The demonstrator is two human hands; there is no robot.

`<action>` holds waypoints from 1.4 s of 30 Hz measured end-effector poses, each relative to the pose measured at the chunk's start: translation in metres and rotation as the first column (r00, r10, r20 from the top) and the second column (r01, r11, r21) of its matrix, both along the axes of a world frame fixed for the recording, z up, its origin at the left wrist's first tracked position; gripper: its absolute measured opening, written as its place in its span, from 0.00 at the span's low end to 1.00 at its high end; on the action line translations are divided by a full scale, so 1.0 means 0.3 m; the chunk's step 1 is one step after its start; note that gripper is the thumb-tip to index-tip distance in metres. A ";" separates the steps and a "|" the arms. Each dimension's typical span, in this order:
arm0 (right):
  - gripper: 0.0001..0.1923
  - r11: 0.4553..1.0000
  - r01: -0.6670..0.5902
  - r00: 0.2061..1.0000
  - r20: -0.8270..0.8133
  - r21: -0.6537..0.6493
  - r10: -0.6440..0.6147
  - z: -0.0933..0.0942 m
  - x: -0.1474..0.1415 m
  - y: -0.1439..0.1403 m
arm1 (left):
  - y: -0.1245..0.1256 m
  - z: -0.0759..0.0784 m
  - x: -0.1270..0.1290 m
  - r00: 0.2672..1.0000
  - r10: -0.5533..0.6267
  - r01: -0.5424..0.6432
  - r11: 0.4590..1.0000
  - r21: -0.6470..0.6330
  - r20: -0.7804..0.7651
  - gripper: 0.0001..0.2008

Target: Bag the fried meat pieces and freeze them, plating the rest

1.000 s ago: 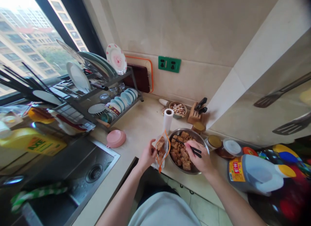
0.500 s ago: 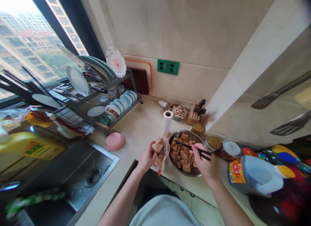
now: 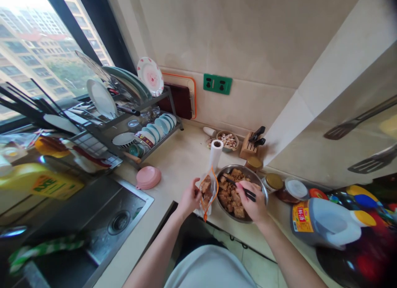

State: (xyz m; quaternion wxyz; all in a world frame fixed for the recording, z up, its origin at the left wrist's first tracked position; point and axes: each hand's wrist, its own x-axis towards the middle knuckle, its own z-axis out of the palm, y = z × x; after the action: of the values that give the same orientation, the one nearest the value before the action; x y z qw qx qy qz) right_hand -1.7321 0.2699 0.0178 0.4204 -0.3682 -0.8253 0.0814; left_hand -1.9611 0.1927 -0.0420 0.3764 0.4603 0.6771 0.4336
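My left hand [image 3: 190, 197] is pinching the rim of a clear zip bag [image 3: 207, 191] with an orange seal, holding it open right beside the steel bowl [image 3: 262, 188]. There are already some brown fried chunks in the bag. My right hand [image 3: 252, 200] is gripping black chopsticks [image 3: 243, 189] over the chunks [image 3: 229, 195] in the bowl. Paper towel roll [image 3: 215, 154] stands just behind, jars [image 3: 274, 182] to the right

Beyond my left hand [image 3: 190, 197]: bare counter [image 3: 182, 155] | beyond my right hand [image 3: 251, 201]: jars [image 3: 274, 181], knife block [image 3: 249, 146] crowd in.
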 end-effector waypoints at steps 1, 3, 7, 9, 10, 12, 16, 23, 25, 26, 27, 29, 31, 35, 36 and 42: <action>0.13 1.000 0.027 0.999 -0.021 -0.003 -0.027 -0.005 0.030 -0.002 | -0.001 0.005 -0.001 1.000 0.004 -0.004 1.000 -0.010 0.012 0.26; 0.11 0.996 0.076 0.994 -0.069 -0.052 -0.080 -0.013 0.097 -0.011 | -0.004 0.012 -0.006 0.999 0.007 -0.006 1.000 -0.025 0.033 0.26; 0.09 0.970 0.071 0.948 -0.287 -0.232 -0.138 0.009 0.207 -0.056 | -0.005 0.010 -0.017 1.000 0.011 -0.010 1.000 -0.027 0.016 0.24; 0.09 0.958 0.042 0.910 -0.386 -0.284 -0.154 0.047 0.229 -0.091 | -0.005 0.003 -0.021 1.000 0.013 -0.013 1.000 -0.017 0.007 0.24; 0.09 0.956 0.025 0.899 -0.411 -0.293 -0.150 0.068 0.229 -0.108 | -0.004 -0.001 -0.022 1.000 0.014 -0.014 1.000 -0.011 0.006 0.25; 0.08 0.956 -0.033 0.912 -0.401 -0.291 -0.091 0.103 0.207 -0.136 | -0.003 -0.005 -0.023 1.000 0.013 -0.013 1.000 0.003 0.006 0.25; 0.06 0.931 -0.196 0.958 -0.264 -0.309 0.114 0.094 0.096 -0.145 | -0.003 -0.001 -0.018 1.000 0.009 -0.009 1.000 0.013 0.005 0.25; 0.10 0.907 -0.228 0.946 -0.301 -0.354 0.120 0.011 0.051 -0.121 | 0.005 0.009 -0.009 1.000 0.008 -0.008 1.000 -0.016 0.022 0.26; 0.10 0.901 -0.144 0.907 -0.418 -0.409 -0.044 0.021 0.122 -0.125 | 0.010 0.005 -0.010 1.000 0.014 -0.014 1.000 -0.012 0.023 0.26; 0.10 0.896 -0.092 0.871 -0.471 -0.435 -0.140 0.026 0.161 -0.125 | 0.012 0.003 -0.011 1.000 0.016 -0.016 1.000 -0.005 0.021 0.25; 0.12 0.886 -0.037 0.828 -0.511 -0.461 -0.231 0.028 0.197 -0.121 | 0.014 0.001 -0.011 1.000 0.017 -0.017 1.000 0.002 0.019 0.25; 0.16 0.856 0.044 0.746 -0.553 -0.515 -0.371 0.014 0.247 -0.107 | 0.015 -0.002 -0.011 1.000 0.016 -0.016 1.000 0.008 0.014 0.24; 0.18 0.821 0.076 0.691 -0.564 -0.566 -0.453 -0.026 0.259 -0.086 | 0.013 -0.003 -0.009 1.000 0.012 -0.012 1.000 0.012 0.006 0.24; 0.20 0.771 0.044 0.643 -0.573 -0.635 -0.509 -0.140 0.207 -0.055 | 0.006 0.001 -0.004 1.000 -0.003 0.003 1.000 -0.005 -0.008 0.24; 0.20 0.768 0.037 0.643 -0.572 -0.640 -0.508 -0.165 0.191 -0.052 | 0.005 0.003 -0.004 1.000 -0.001 0.001 1.000 -0.011 -0.006 0.25; 0.20 0.776 0.038 0.633 -0.586 -0.629 -0.506 -0.229 0.154 -0.043 | -0.005 0.014 -0.005 0.999 0.023 -0.024 0.999 -0.034 -0.034 0.25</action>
State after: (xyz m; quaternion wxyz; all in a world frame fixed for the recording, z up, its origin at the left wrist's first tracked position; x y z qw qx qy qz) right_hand -1.6860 0.2571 -0.0508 0.5919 -0.5371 -0.4555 0.3920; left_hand -1.9627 0.1911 -0.0377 0.3677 0.4530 0.6960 0.4186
